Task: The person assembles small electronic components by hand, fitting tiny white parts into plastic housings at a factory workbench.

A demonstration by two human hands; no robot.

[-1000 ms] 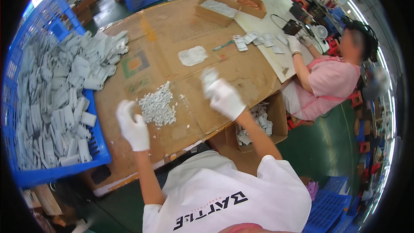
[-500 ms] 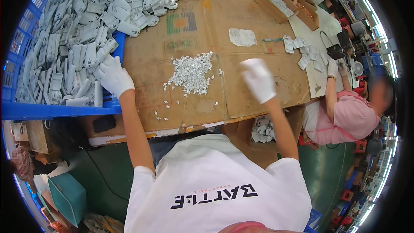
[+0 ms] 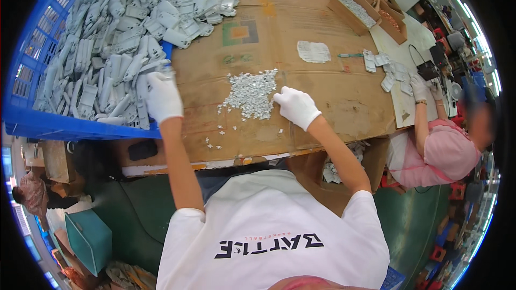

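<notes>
My left hand (image 3: 164, 98), in a white glove, is at the right side of a blue crate (image 3: 80, 127) heaped with pale grey plastic casings (image 3: 129, 37). Its fingers are closed on one plastic casing (image 3: 157, 66), which is blurred by motion. On the cardboard-covered table (image 3: 236, 145) lies a pile of small shiny metal pieces (image 3: 250, 94). My gloved right hand (image 3: 297, 107) touches down at the pile's right edge, fingertips pinched together. Whatever is between those fingertips is too small to make out.
Cardboard boxes of small parts (image 3: 355, 11) stand at the far right. A paper sheet (image 3: 314, 52), a green pen (image 3: 350, 55) and several casings (image 3: 395, 70) lie nearer. At the right sits a co-worker in pink (image 3: 446, 153). An open carton (image 3: 371, 161) is below the table edge.
My left hand has drawn back from the heap toward the right with a casing. My right hand has swung left and down to the metal pieces. The whole view has shifted slightly.
</notes>
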